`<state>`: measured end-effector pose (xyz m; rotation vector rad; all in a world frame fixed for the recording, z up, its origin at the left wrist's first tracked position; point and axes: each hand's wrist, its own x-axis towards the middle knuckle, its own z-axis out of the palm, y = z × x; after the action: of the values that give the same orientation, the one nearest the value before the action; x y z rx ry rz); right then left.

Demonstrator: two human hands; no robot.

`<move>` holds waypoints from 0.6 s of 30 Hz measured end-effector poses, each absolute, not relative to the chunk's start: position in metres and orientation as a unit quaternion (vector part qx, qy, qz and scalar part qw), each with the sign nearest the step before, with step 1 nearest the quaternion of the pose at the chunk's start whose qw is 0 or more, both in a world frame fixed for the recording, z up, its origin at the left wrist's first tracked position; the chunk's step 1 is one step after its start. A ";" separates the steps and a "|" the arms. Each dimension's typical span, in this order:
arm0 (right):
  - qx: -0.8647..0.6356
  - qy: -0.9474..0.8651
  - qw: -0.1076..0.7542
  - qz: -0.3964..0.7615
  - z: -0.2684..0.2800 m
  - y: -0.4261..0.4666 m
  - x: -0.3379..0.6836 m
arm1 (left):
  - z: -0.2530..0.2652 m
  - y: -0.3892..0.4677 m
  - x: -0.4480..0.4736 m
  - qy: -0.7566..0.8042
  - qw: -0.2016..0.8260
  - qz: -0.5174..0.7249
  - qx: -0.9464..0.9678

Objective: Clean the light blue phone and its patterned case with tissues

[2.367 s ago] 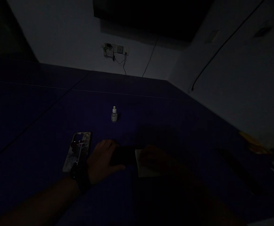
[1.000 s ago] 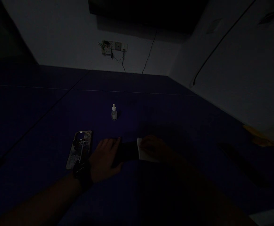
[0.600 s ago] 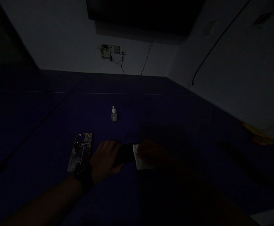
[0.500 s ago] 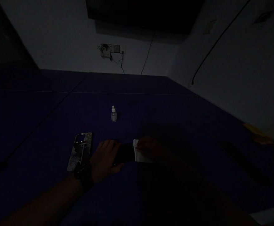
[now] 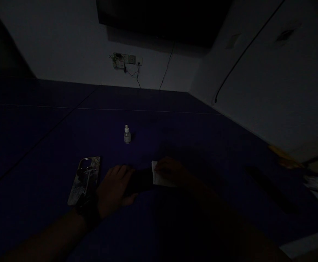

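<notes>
A dark flat phone (image 5: 143,181) lies crosswise on the blue-purple surface. My left hand (image 5: 116,185), with a black watch on its wrist, grips the phone's left end, fingers along the far edge and thumb at the near one. A folded white wipe (image 5: 159,179) covers the right end of the phone. My right hand (image 5: 171,170) presses that wipe down with bent fingers; deep shadow hides part of it. Left of my left hand sits a patterned phone case (image 5: 86,178) with a camera cutout, partly behind the watch.
A small dropper bottle (image 5: 127,135) with a white cap stands upright beyond my hands. A long dark strip (image 5: 270,189) lies at the right. Sockets with cables (image 5: 126,60) and a large dark screen (image 5: 159,22) are on the far wall. The room is very dim.
The view has shifted slightly, moving everything a little left in the picture. Both hands keep their hold on the phone and the wipe.
</notes>
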<state>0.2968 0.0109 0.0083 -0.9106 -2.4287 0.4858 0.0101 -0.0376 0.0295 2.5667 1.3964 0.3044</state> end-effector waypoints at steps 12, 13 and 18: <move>-0.334 -0.889 0.258 0.178 0.005 0.008 0.298 | 0.026 -0.035 0.010 0.477 0.109 0.100 0.866; -0.337 -0.887 0.262 0.175 0.005 0.010 0.295 | 0.026 -0.035 0.010 0.479 0.113 0.095 0.865; -0.300 -0.901 0.249 0.187 0.009 -0.002 0.296 | 0.022 -0.035 0.009 0.470 0.114 0.117 0.868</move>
<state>0.2955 -0.0021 0.0094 -0.8181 -2.4550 0.5094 0.0087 -0.0353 0.0224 2.5435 1.3770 0.3440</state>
